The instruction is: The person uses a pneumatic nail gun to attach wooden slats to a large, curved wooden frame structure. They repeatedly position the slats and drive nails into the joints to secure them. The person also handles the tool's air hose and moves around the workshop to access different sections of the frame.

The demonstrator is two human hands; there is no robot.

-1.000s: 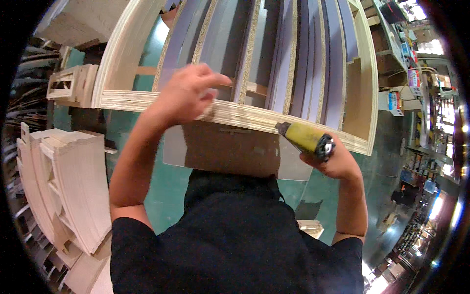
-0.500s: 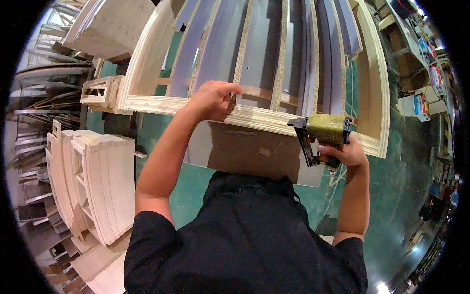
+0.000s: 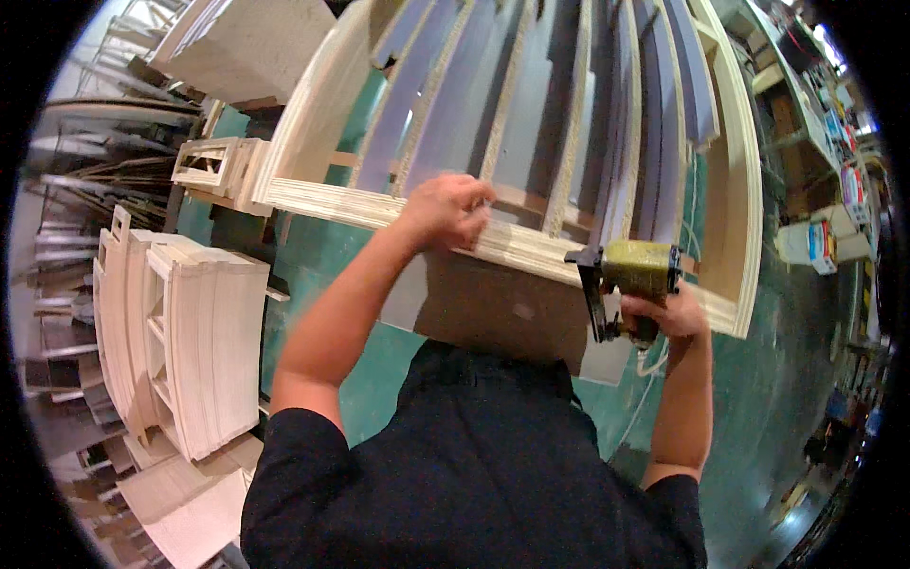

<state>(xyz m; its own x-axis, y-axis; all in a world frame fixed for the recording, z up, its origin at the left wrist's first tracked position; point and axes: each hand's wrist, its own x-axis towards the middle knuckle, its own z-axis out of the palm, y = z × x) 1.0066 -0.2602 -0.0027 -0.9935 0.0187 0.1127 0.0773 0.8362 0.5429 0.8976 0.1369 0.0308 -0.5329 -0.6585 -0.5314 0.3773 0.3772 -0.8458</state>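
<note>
My left hand (image 3: 447, 211) rests on the front rail (image 3: 332, 203) of a large pale wooden frame, its fingers curled closed. Whatever lies in those fingers is hidden and slightly blurred. My right hand (image 3: 679, 309) grips a pneumatic staple gun (image 3: 641, 268) with a yellow body and black magazine. The gun is over the right part of the same rail, its nose pointing left; I cannot tell whether it touches the wood. Inside the frame, several long slats (image 3: 502, 104) with raw particleboard edges run away from me between bluish-grey panels.
A flat grey-brown board (image 3: 502, 303) lies below the rail, before my body. Stacked curved wooden frames (image 3: 213, 341) stand at left, with a large block-like stack (image 3: 242, 47) behind. An air hose (image 3: 637, 408) trails from the gun. At right are a white bucket (image 3: 801, 245) and a workbench (image 3: 806, 114).
The view has shifted and turned slightly, so the frame sits further right and its right end lower. The small brownish piece at my left fingertips no longer shows. My right hand keeps its grip.
</note>
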